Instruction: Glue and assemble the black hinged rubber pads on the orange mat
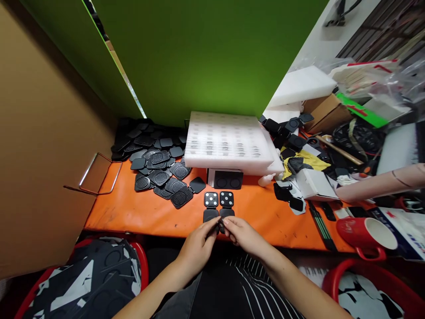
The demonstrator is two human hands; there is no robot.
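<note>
My left hand (198, 245) and my right hand (245, 235) meet at the front edge of the orange work surface. Their fingertips pinch a small dark piece (221, 224), whose kind I cannot make out. Just beyond the fingers lie two hinged black parts side by side, a left one (211, 199) and a right one (226, 199). Each has white dots on its far square half, while its near half is plain black and partly covered by my fingers. Behind them a black sheet with two ring outlines (229, 180) leans under a white foam block (229, 137).
A heap of black hinged parts (159, 166) spreads at the left, near a bent wire stand (99, 175). A small white bottle (266, 179), a red mug (365, 235) and assorted clutter are at the right. Red tubs of scraps, left (143, 261) and right (332, 274), stand below.
</note>
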